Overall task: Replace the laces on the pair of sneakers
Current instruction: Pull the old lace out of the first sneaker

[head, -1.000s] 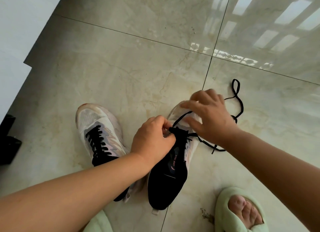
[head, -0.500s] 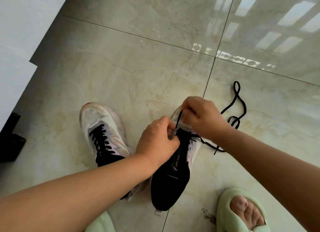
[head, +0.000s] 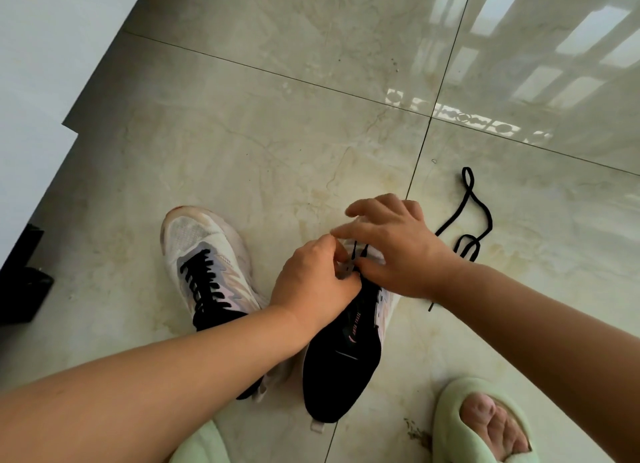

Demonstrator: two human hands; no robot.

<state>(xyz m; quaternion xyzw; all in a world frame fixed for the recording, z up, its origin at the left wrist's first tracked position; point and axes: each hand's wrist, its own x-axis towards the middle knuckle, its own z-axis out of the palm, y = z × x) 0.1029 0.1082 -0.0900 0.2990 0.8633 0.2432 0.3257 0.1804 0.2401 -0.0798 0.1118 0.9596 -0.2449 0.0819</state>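
Two white sneakers with black tongues lie on the tiled floor. The left sneaker [head: 204, 261] is fully laced in black. The right sneaker [head: 346, 351] has a long open black tongue, and its toe is hidden under my hands. My left hand [head: 311, 286] is closed on the sneaker's upper edge by the lowest eyelets. My right hand [head: 398, 251] pinches the black lace [head: 474, 216] between thumb and forefinger at the eyelets, its other fingers spread. The lace's loose part trails to the right across the floor in loops.
My foot in a pale green slipper [head: 485, 424] rests at the lower right, and another green slipper [head: 201, 445] shows at the bottom edge. A black object [head: 20, 289] stands at the left edge below a white wall [head: 41, 64]. Glossy marble tiles stretch beyond the shoes.
My right hand closed in on the lace near the toe half a second ago and now has its outer fingers spread again. The left hand stays on the sneaker. The camera shifted slightly.
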